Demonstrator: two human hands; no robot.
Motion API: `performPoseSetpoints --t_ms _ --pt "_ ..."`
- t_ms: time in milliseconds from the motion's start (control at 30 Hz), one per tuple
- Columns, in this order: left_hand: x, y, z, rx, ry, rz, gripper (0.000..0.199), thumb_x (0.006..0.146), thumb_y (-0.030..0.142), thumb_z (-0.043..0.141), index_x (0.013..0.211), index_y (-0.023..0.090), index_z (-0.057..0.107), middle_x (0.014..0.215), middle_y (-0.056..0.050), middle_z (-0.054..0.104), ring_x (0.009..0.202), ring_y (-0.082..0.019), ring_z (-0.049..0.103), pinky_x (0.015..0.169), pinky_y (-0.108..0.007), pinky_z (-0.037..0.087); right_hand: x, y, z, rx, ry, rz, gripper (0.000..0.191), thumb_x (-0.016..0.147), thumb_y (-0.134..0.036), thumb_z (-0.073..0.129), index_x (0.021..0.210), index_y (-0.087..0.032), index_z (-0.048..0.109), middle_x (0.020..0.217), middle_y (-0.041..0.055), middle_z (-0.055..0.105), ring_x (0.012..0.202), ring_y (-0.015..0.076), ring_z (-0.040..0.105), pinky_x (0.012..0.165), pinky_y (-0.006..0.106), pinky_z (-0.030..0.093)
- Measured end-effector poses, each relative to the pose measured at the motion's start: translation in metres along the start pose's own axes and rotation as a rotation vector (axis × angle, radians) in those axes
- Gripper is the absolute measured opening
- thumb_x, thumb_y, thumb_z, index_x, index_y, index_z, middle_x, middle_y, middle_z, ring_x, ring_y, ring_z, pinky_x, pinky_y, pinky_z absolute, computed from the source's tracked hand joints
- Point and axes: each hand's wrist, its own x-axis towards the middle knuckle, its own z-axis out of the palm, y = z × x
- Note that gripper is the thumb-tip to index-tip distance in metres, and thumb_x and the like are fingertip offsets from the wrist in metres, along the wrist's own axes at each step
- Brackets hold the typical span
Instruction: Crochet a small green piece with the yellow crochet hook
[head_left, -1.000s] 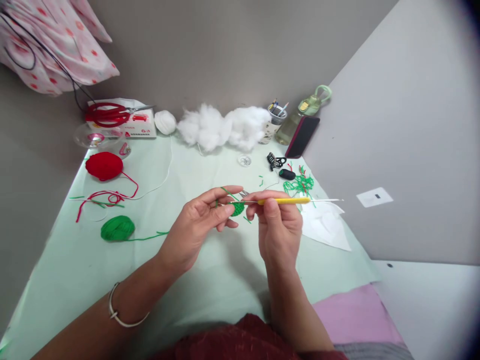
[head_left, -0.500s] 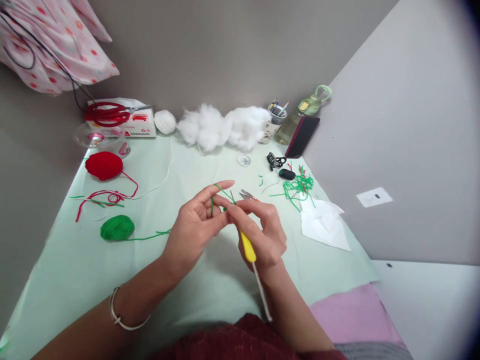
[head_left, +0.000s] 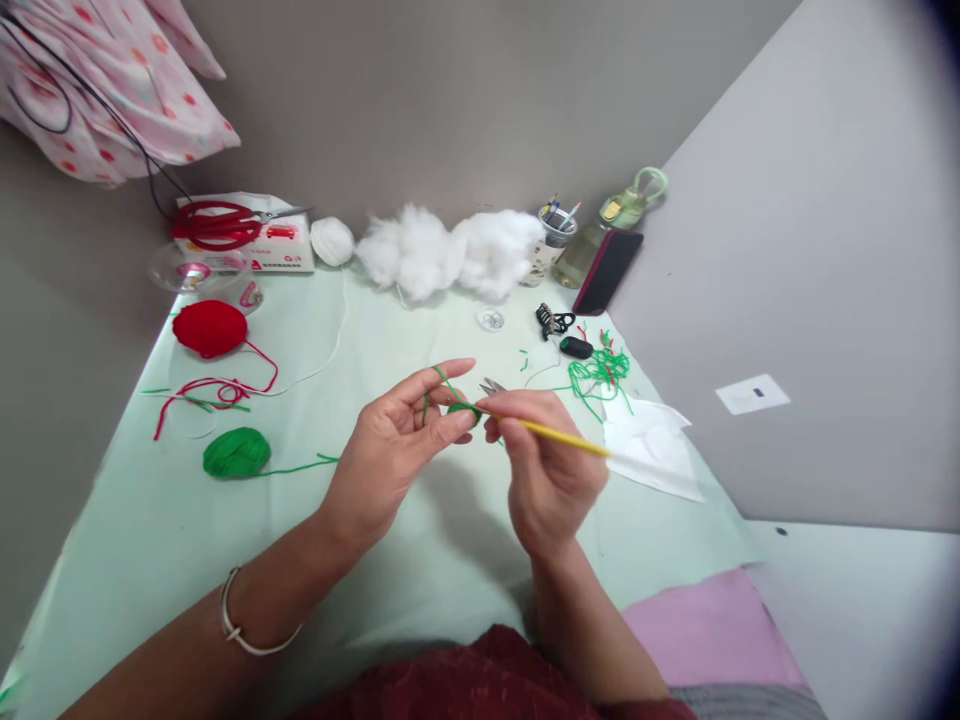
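Note:
My left hand (head_left: 397, 440) pinches a small piece of green crochet work (head_left: 466, 410) between thumb and fingers. Green yarn (head_left: 442, 378) loops over its raised index finger. In my right hand (head_left: 559, 470) is a crochet hook (head_left: 562, 434) with a yellow handle, gripped like a pencil and lying nearly level. The hook's tip meets the green piece; whether it sits inside a stitch I cannot tell. A ball of green yarn (head_left: 236, 453) rests left of my left hand, its strand running toward that wrist. Just beyond my right fingers show the tips of small scissors (head_left: 491, 386).
Red yarn (head_left: 210, 328) lies on the left, near red-handled scissors (head_left: 217, 225) on a box. White stuffing (head_left: 412, 252) lines the back. To the right are a bottle (head_left: 622, 212), a phone (head_left: 609, 272), a claw clip (head_left: 553, 321), green yarn scraps (head_left: 598, 372) and white paper (head_left: 649, 445).
My right hand has moved right and turned, swinging the hook's handle from pointing down toward me to pointing right. More of the green piece now shows at my left fingertips.

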Motion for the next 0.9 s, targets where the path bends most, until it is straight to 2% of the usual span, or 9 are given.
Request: performPoseSetpoints --t_ms 133,200,267,333,400,500,667,767,900 --pt "0.002 0.0 0.0 -0.184 -0.049 -0.171 0.036 0.083 0.029 0.089 0.118 0.022 0.083 0.07 0.005 0.059 0.061 -0.006 0.051 0.074 -0.02 0.056 -0.007 0.005 0.001 -0.217 0.02 -0.272 0.04 0.095 -0.01 0.069 0.124 -0.036 0.076 0.107 0.005 0.077 0.09 0.0209 0.074 0.074 0.036 0.063" --pt "0.004 0.003 -0.002 -0.246 -0.088 -0.284 0.031 0.084 0.027 0.086 0.114 0.018 0.084 0.058 0.009 0.045 0.05 -0.004 0.036 0.072 -0.02 0.056 -0.003 0.005 -0.002 -0.123 0.044 -0.182 0.032 0.098 -0.013 0.066 0.118 -0.034 0.078 0.099 0.004 0.077 0.084 0.0198 0.073 0.072 0.036 0.062" --pt "0.007 0.007 -0.004 -0.249 -0.084 -0.299 0.028 0.083 0.023 0.085 0.111 0.018 0.085 0.057 0.01 0.042 0.048 -0.003 0.03 0.073 -0.022 0.057 0.005 0.004 -0.005 0.088 0.086 0.039 0.021 0.102 -0.019 0.063 0.107 -0.03 0.08 0.088 0.0023 0.075 0.072 0.0163 0.069 0.065 0.033 0.06" --pt "0.007 0.008 -0.006 -0.175 -0.052 -0.229 0.026 0.083 0.021 0.084 0.109 0.02 0.085 0.068 0.007 0.057 0.05 -0.003 0.037 0.072 -0.022 0.056 0.01 0.005 -0.007 0.299 0.087 0.245 0.016 0.102 -0.027 0.064 0.097 -0.026 0.079 0.083 0.0014 0.073 0.062 0.013 0.064 0.058 0.03 0.057" --pt "0.006 0.006 -0.006 -0.043 -0.067 -0.139 0.026 0.083 0.023 0.084 0.109 0.022 0.084 0.081 0.002 0.068 0.06 -0.007 0.052 0.067 -0.023 0.052 0.011 0.006 -0.005 0.424 0.034 0.36 0.016 0.1 -0.034 0.068 0.093 -0.024 0.079 0.083 0.0011 0.072 0.059 0.0118 0.063 0.056 0.028 0.056" --pt "0.006 -0.001 -0.005 0.108 -0.092 -0.013 0.024 0.091 0.031 0.08 0.113 0.024 0.082 0.088 -0.002 0.073 0.075 -0.014 0.064 0.063 -0.024 0.048 0.008 0.007 0.001 0.431 -0.014 0.407 0.016 0.098 -0.035 0.07 0.094 -0.024 0.08 0.086 0.0014 0.073 0.064 0.0116 0.063 0.06 0.027 0.057" --pt "0.012 -0.008 -0.007 0.112 -0.037 0.032 0.022 0.095 0.035 0.073 0.108 0.019 0.082 0.077 -0.002 0.071 0.069 -0.016 0.061 0.06 -0.027 0.045 0.007 0.005 0.007 0.395 -0.123 0.444 0.019 0.099 -0.037 0.067 0.1 -0.022 0.079 0.105 0.0065 0.078 0.065 0.0121 0.066 0.062 0.03 0.061" --pt "0.014 -0.008 -0.008 0.101 0.012 0.05 0.018 0.095 0.033 0.073 0.103 0.02 0.081 0.075 -0.001 0.07 0.069 -0.015 0.061 0.062 -0.026 0.044 0.009 0.004 0.006 0.339 -0.133 0.415 0.018 0.098 -0.034 0.068 0.102 -0.023 0.081 0.098 0.0051 0.076 0.069 0.0127 0.066 0.065 0.03 0.06" --pt "0.012 -0.007 -0.005 0.098 -0.022 0.014 0.019 0.096 0.034 0.071 0.102 0.019 0.08 0.074 0.0 0.068 0.065 -0.013 0.057 0.061 -0.026 0.041 0.01 0.003 0.004 0.368 -0.095 0.444 0.015 0.095 -0.034 0.071 0.097 -0.024 0.081 0.088 0.0032 0.077 0.066 0.0129 0.062 0.063 0.03 0.058"
